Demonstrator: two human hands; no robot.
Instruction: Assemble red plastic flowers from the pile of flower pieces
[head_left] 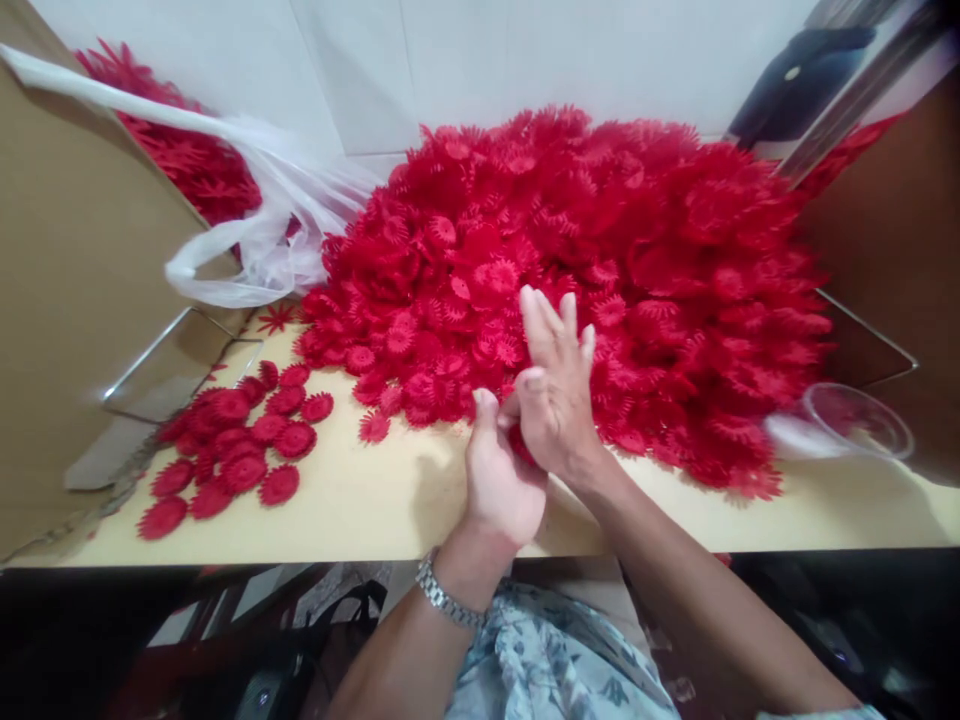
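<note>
My left hand (504, 480) is in front of the big heap, thumb up, fingers curled around a red flower piece (523, 443) that shows only in part. Against it lies my right hand (559, 395), its palm side pressed over the same piece and its fingers stretched out. Beyond both hands rises a large heap of red fringed flower pieces (480, 270). To the left, a smaller group of round red flower pieces (244, 470) with short toothed edges lies on the pale yellow tabletop (375, 500).
A white plastic bag (277, 260) slumps at the back left beside a cardboard box (60, 300). Metal wire frames stand at both sides, one wire frame (180, 345) being on the left. A clear plastic cup (859, 420) lies at the right. Dark cloth (799, 85) hangs behind.
</note>
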